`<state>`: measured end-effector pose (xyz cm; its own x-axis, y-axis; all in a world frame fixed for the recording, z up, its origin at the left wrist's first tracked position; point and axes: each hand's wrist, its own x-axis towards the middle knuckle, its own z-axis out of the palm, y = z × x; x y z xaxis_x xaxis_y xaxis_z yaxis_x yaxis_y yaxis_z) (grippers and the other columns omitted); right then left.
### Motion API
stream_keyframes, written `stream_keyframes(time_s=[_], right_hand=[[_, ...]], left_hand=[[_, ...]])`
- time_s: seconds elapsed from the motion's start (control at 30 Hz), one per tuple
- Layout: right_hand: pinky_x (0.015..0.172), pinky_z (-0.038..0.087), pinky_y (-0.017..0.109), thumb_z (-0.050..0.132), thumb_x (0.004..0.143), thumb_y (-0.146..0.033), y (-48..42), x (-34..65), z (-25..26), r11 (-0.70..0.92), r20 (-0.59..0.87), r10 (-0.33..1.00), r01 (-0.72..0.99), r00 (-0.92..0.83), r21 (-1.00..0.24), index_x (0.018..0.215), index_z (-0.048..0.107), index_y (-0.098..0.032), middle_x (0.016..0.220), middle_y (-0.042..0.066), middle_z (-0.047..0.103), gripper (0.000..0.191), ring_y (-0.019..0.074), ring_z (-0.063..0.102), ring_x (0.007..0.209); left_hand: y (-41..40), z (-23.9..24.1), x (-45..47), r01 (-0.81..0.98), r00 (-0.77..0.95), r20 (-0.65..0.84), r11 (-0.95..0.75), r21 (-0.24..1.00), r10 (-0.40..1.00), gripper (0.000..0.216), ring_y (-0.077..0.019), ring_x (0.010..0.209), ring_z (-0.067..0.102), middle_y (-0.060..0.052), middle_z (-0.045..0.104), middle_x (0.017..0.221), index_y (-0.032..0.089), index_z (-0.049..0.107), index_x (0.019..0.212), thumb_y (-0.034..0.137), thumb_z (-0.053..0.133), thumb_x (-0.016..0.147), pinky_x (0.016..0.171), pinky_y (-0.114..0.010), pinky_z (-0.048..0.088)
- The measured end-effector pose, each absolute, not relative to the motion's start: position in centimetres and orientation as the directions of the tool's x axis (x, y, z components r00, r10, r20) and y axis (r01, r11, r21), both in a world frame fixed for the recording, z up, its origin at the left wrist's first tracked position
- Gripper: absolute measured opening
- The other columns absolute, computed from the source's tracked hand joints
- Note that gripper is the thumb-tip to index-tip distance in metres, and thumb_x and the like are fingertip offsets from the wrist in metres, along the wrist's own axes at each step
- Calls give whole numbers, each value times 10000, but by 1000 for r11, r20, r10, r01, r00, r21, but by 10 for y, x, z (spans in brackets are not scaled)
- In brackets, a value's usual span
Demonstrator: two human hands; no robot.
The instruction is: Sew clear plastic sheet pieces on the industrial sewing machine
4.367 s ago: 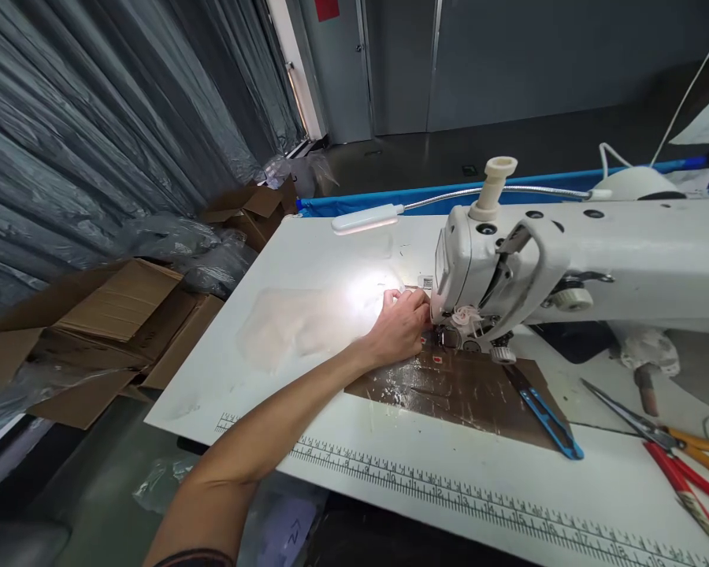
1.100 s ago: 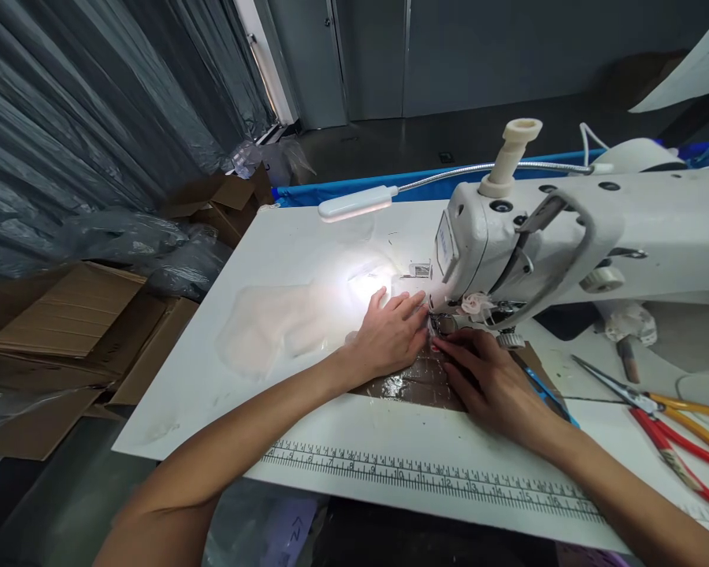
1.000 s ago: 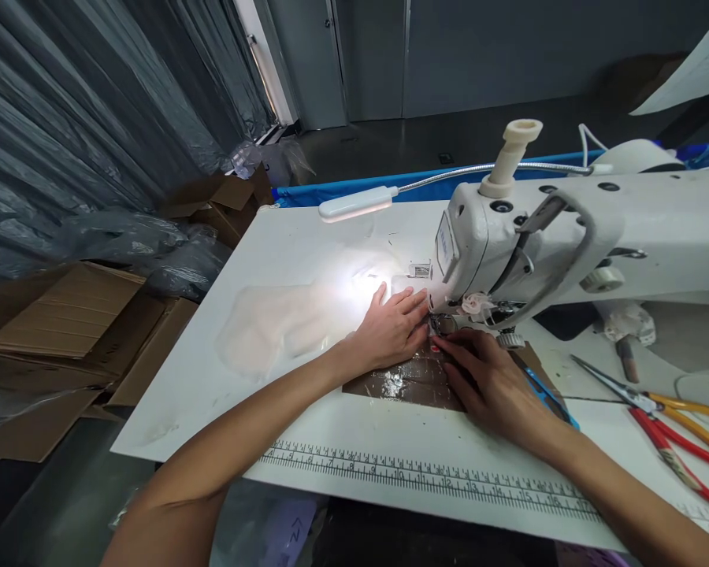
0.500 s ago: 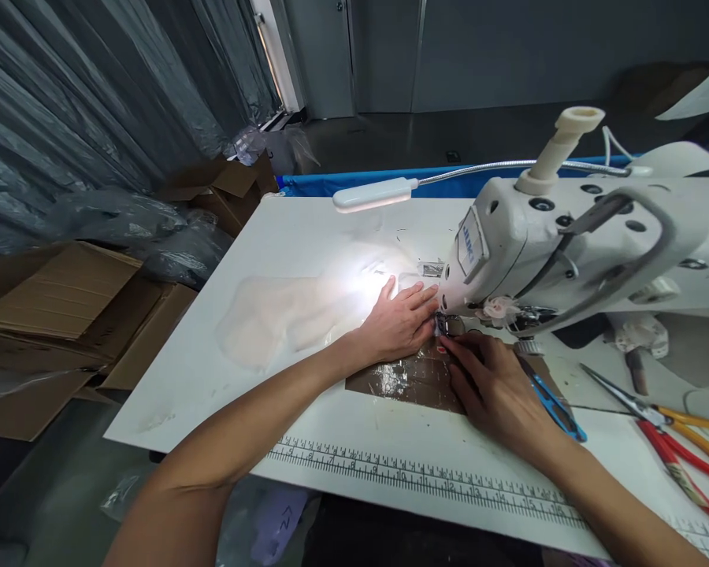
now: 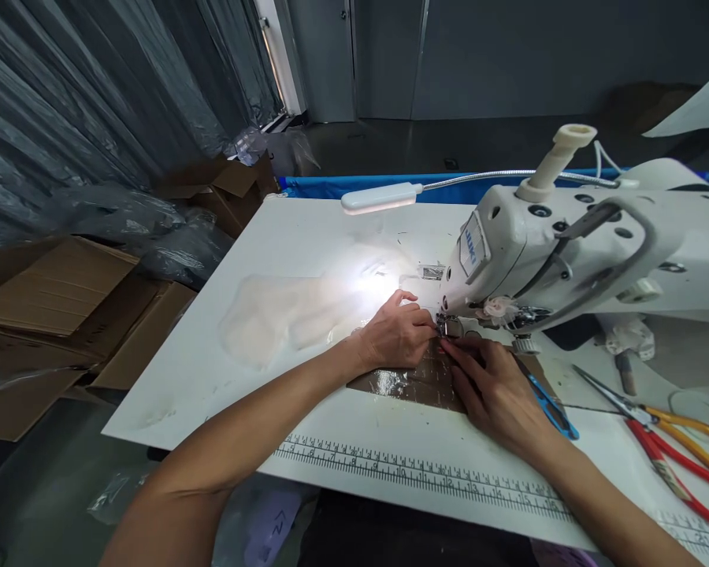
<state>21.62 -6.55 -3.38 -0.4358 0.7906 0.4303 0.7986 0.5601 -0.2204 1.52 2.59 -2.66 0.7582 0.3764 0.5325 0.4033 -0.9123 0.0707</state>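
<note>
At the presser foot [image 5: 449, 324] of a white sewing machine [image 5: 508, 244], my two hands meet from either side. My left hand [image 5: 399, 335] is closed, its fingers curled with the tips by the foot; what they pinch is hidden. My right hand [image 5: 496, 386] lies to the right of the foot, thumb and fingertips drawn together just in front of it. Whatever is between them is too small to make out. Beneath both hands is a brown sheet [image 5: 413, 386] with shiny clear tape on it. Blue thread snips [image 5: 552, 405] lie beside my right hand.
Orange- and red-handled scissors [image 5: 650, 417] lie at the right. A printed ruler scale [image 5: 425, 476] runs along the front edge of the white table [image 5: 213, 394]. Above it hangs a lamp [image 5: 381, 198]. Open cardboard boxes [image 5: 53, 291] and plastic bags stand on the left.
My left hand was flat with fingers spread beside the foot; its fingers are now curled in at the foot. My right hand stays nearly in place. The view has shifted slightly.
</note>
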Motion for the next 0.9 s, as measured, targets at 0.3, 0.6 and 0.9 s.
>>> stream_keyframes(time_s=[0.3,0.6,0.9], right_hand=[[823,491,484,448,939,-250,-67,215,-40,525,409,811,828,-418,-197,1302,552,-120,1151,181,551,400,304,533,987],[928,488,402,445,944,-296,-72,225,-20,317,232,948,715,-218,-623,1268,581,-277,1173,59,613,352,236,587,1073],[804,535,361,452,911,-287,-71,224,-24,285,251,954,756,-164,-589,1105,678,-235,1103,75,635,302,232,643,959]], left_hand=[[26,-26,14,440,755,506,-894,80,417,256,-132,717,601,-27,703,919,177,705,831,91,472,768,1003,-442,389],[27,11,8,604,713,306,-774,190,631,304,-164,962,613,-51,668,1103,184,687,1004,110,436,847,1014,-434,385],[83,26,27,705,708,29,-703,-91,706,243,-261,839,597,-156,633,939,102,678,905,228,470,899,755,-406,450]])
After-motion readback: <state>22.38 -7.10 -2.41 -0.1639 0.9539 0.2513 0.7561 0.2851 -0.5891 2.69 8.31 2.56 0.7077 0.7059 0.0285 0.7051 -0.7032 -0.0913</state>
